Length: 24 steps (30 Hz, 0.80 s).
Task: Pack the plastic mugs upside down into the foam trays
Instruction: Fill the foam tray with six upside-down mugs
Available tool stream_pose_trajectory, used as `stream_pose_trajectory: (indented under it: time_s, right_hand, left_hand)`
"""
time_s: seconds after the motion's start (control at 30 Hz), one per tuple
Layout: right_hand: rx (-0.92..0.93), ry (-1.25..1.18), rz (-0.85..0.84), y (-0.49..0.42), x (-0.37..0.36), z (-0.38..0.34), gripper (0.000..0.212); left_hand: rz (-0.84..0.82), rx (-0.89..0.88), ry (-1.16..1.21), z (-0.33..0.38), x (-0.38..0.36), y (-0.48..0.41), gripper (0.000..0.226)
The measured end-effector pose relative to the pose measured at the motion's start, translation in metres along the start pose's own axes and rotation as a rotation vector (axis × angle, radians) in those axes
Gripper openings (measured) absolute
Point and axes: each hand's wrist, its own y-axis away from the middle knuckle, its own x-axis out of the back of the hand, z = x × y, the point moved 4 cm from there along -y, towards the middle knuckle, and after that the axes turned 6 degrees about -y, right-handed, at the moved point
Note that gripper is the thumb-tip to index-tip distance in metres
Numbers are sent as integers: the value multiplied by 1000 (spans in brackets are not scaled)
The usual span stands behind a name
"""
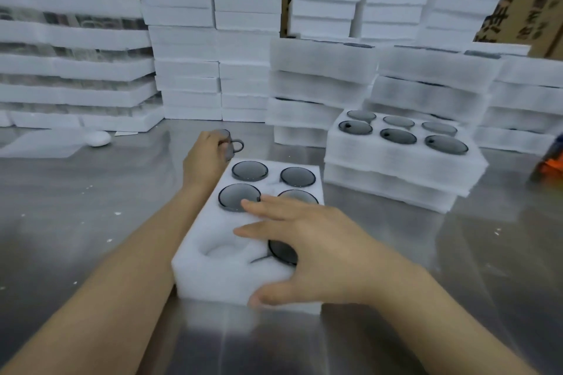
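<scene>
Mug gripped in my left hand at the foam tray's eleven o'clock, right hand spread flat on top; a tilted drop may jam its handle against the empty seven o'clock pocket.

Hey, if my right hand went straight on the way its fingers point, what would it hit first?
Likely the upturned mug in the middle-left pocket of the foam tray. The right hand has its fingertips almost on it, though depth is unclear.
</scene>
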Motion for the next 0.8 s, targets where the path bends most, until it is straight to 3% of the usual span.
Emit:
stream_pose_trajectory:
  time_s: [0.23,0.33,0.43,0.6,0.7,0.8]
  right_hand:
    - [-56,160,338,-2,-1,29,59]
    - [-210,176,427,-7,-7,49,53]
    - [-362,60,473,-7,-10,67,50]
    - [-328,7,492,0,-12,72,47]
    - [-245,11,591,1,-5,64,36]
    - [-135,-31,583,-4,-8,54,33]
  left_hand:
    - [379,268,360,-10,46,73,20]
    - [458,406,521,-13,60,103,22]
    - [519,426,625,-7,72,122,18]
    - [512,76,499,26,91,126,17]
    - [491,-141,326,48,91,132,17]
    - [543,-357,156,68,87,139,13]
